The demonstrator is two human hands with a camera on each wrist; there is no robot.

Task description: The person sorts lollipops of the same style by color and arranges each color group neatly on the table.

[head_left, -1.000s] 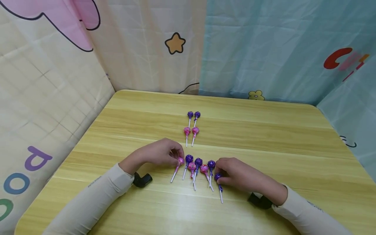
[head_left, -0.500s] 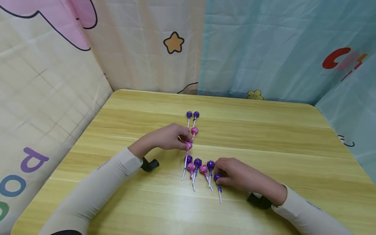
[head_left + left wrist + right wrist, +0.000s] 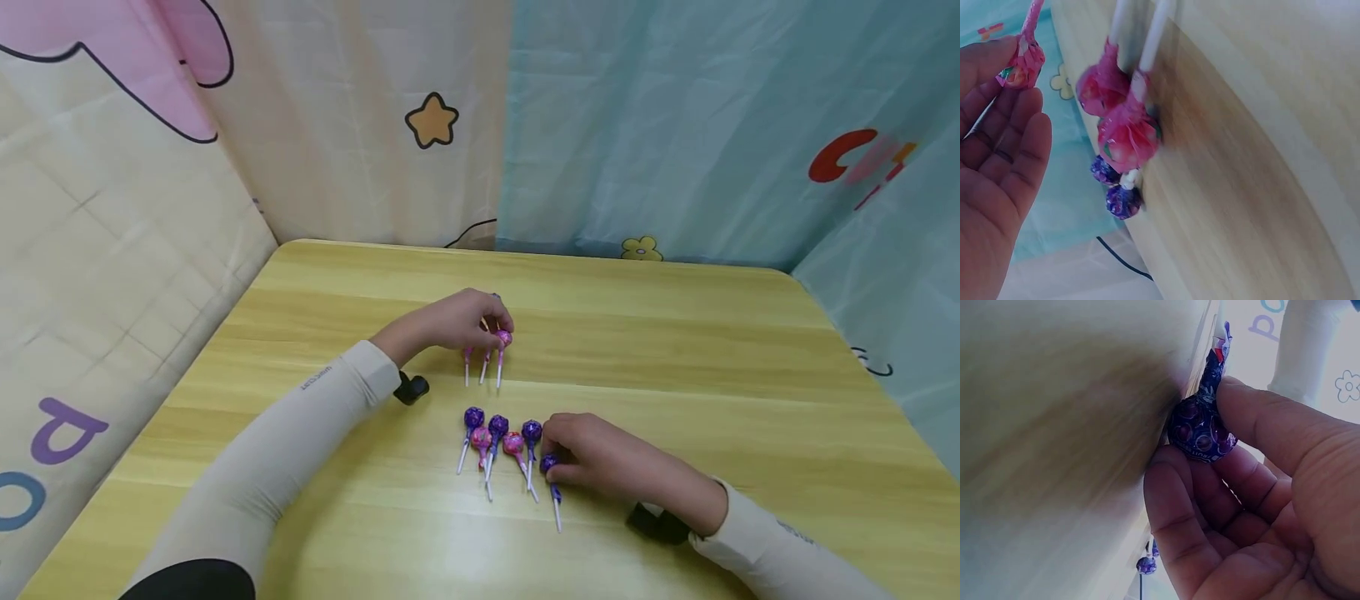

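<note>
My left hand (image 3: 465, 319) pinches a pink-wrapped lollipop (image 3: 1021, 65) by its head, stick toward me in the head view. Beside it, two pink lollipops (image 3: 1127, 140) lie on the table, with two purple lollipops (image 3: 1124, 201) beyond them; in the head view my left hand largely covers these. Nearer to me, my right hand (image 3: 600, 454) holds a purple lollipop (image 3: 1204, 428) between thumb and fingers, at the right end of a loose row. That row also has purple lollipops (image 3: 498, 427) and pink lollipops (image 3: 513, 443), some with crossing sticks.
Everything lies on a light wood-grain table (image 3: 360, 517). Printed curtains (image 3: 645, 142) stand behind its far edge and at both sides. A black wrist device (image 3: 658, 523) sits under the right wrist, another (image 3: 411, 388) by the left.
My left hand has carried the pink lollipop away from the near row, forward and right, to beside the two far pink ones. My right hand has stayed on its purple lollipop.
</note>
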